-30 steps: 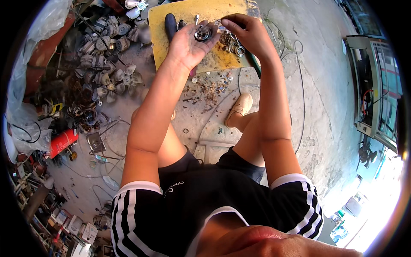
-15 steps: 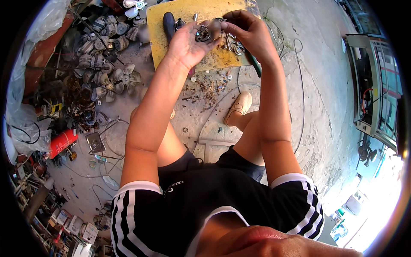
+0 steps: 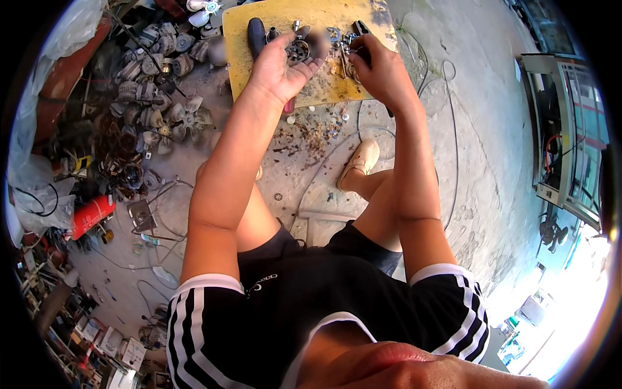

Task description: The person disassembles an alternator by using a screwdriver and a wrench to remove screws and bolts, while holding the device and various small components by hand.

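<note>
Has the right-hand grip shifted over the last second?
Yes. Against the yellow board, the right-hand grip has moved rightward and back toward the person's body, away from the left-hand grip.

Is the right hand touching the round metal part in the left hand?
Apart: the head view shows the yellow board between the right hand and the round metal part.

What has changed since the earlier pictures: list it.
The right hand has moved away from the left hand, rightward and toward the person, to the small metal pieces on the yellow board; whether it holds anything is unclear. The left hand still holds the round metal part; the board and dark handle stayed put.
</note>
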Demonstrator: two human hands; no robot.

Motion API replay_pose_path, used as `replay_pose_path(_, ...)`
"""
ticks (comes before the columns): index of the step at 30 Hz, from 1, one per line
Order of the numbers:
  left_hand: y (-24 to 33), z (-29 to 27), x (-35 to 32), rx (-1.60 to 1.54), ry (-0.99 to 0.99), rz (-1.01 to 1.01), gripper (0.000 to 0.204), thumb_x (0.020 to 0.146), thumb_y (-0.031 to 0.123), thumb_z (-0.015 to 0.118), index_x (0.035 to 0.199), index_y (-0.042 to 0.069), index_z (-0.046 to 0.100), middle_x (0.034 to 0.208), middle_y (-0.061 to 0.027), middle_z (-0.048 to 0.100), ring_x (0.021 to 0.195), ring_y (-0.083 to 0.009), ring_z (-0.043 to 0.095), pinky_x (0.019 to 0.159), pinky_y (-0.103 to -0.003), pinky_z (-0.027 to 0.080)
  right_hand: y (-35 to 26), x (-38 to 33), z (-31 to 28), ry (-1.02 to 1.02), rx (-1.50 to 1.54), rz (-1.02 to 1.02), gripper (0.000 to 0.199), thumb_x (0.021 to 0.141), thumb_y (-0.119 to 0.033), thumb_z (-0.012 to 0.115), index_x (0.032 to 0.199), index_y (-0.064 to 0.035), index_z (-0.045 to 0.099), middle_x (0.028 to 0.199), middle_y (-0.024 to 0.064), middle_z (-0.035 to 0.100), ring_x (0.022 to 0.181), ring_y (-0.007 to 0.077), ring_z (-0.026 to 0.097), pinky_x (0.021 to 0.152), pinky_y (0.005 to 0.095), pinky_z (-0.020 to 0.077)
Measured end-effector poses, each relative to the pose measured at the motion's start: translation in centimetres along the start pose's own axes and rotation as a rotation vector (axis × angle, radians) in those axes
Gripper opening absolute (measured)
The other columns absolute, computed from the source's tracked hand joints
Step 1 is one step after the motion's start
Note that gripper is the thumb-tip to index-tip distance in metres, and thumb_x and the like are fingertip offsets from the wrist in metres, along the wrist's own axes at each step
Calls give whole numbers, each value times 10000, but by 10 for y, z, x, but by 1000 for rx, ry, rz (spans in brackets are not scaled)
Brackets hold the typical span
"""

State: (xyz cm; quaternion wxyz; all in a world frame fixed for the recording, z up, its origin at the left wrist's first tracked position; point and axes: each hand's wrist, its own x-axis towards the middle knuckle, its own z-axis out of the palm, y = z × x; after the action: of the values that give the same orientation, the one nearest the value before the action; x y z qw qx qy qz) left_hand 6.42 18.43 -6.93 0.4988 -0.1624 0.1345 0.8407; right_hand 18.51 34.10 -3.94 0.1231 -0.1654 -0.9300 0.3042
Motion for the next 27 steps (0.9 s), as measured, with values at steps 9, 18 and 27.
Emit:
replay_pose_path(9,-8,-8,10,-36,4,0,229,963,92,448,1116,-75,479,1097,-216,518,1018,-334,563,923,-462,509,-6,39,16,120,140,69,304,784,-322,707,989,-98,692,930,138,673,836,312,624,722,388,487)
replay_pose_path(18,3,-5,5,-48,-24,-17,233,960,79,438,1123,-87,454,1104,-214,511,1021,-332,558,933,-475,505,11,57,39,130,-315,-43,342,745,-360,748,970,-113,678,929,127,670,942,275,619,858,408,451)
replay_pose_path(27,-5,2,-6,32,-100,-16,253,963,101,420,1108,-98,477,1108,-237,528,1098,-363,536,996,-511,460,-24,32,-17,-17,337,-35,311,826,-288,714,977,-24,656,791,102,676,669,139,615,628,304,499)
